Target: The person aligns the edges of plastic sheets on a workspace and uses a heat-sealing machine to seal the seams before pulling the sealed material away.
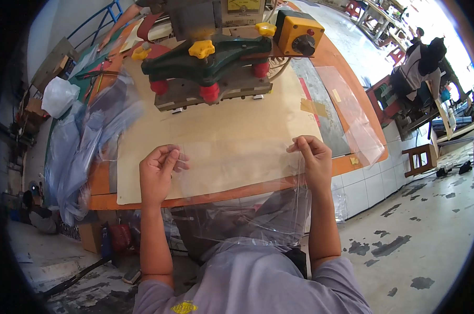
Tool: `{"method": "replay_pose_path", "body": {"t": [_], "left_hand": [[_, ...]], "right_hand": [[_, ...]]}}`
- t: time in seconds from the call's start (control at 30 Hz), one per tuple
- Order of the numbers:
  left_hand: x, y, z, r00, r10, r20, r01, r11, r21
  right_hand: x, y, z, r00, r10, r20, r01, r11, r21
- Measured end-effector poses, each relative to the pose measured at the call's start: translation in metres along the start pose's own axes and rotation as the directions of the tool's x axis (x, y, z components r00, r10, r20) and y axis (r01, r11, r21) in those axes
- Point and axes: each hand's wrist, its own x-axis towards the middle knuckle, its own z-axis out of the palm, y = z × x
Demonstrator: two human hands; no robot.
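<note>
A clear plastic sheet [237, 172] is stretched between my hands over the tan board [221, 125] on the orange-edged worktable [341, 165]. My left hand [157, 172] pinches the sheet's left edge, my right hand [313, 159] pinches its right edge. The sheet's lower part hangs off the table's front edge toward my lap. Just beyond the sheet stands a press machine [210, 63] with a green frame, red feet and yellow knobs.
A heap of clear plastic film [80, 146] lies at the table's left. Another clear sheet [352, 115] lies at the right edge. A yellow control box [298, 32] sits on the machine. A person [417, 65] stands at far right among benches; another arm [123, 21] reaches in at top left.
</note>
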Motion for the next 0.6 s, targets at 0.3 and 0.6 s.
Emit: {"method": "replay_pose_path", "body": {"t": [0.3, 0.6], "left_hand": [[-0.013, 0.021, 0.017, 1.000, -0.012, 0.005, 0.012, 0.995, -0.101], [-0.017, 0.011, 0.029, 0.999, 0.015, 0.045, -0.007, 0.986, -0.165]], "right_hand": [[0.003, -0.001, -0.010, 0.996, 0.018, -0.085, -0.022, 0.999, -0.038], [0.001, 0.007, -0.015, 0.992, 0.029, -0.124, -0.034, 0.999, -0.036]]}}
